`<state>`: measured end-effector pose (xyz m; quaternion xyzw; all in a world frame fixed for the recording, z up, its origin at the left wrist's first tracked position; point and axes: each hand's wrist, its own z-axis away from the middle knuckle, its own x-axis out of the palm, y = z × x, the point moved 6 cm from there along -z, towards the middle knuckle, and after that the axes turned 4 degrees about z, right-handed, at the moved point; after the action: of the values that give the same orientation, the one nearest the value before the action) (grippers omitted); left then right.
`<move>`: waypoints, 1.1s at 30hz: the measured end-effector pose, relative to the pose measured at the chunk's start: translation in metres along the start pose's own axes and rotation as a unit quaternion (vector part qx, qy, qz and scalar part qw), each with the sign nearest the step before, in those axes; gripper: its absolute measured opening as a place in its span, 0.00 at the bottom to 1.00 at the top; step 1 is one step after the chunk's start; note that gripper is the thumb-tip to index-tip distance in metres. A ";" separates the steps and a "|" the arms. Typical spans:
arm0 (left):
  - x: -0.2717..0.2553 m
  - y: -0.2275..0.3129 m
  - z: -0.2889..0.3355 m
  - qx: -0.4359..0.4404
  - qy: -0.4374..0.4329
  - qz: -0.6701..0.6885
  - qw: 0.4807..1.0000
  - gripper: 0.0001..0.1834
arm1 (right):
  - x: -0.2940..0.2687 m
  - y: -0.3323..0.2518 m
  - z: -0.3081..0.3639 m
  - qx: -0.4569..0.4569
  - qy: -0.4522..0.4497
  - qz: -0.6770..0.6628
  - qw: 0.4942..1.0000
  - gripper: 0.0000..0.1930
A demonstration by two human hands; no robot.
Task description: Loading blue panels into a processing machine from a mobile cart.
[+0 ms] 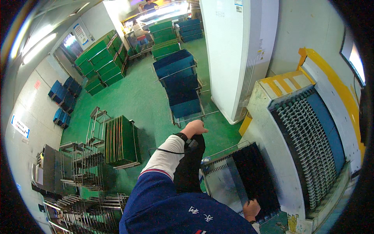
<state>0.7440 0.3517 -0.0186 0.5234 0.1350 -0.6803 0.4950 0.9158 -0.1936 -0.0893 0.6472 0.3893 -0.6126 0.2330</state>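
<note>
R hand (251, 209) curls at the edge of a blue-grey panel (238, 177) (can't tell if gripping) in the rack (219, 165) nr roller m/c (307, 144); L hand (194, 128) curled at knee (199, 143), grip unclear.

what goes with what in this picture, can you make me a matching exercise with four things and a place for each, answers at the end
Things:
1. left hand
2. right hand
3. ridged rollers
4. tall white cabinet

Places:
A. in the opening of the pale machine at the right
B. at the knee of the black trouser leg
C. standing on the green floor
D. by the dark panels low in the picture

Right pairs: 1-B, 2-D, 3-A, 4-C
</note>
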 end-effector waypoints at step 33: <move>0.002 -0.001 -0.004 0.015 0.016 -0.010 1.000 0.25 | 0.011 0.008 0.002 0.036 -0.068 0.008 0.997 0.12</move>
<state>0.7457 0.3534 -0.0220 0.5407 0.1378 -0.6785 0.4778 0.9206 -0.1974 -0.1020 0.6154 0.3449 -0.6667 0.2405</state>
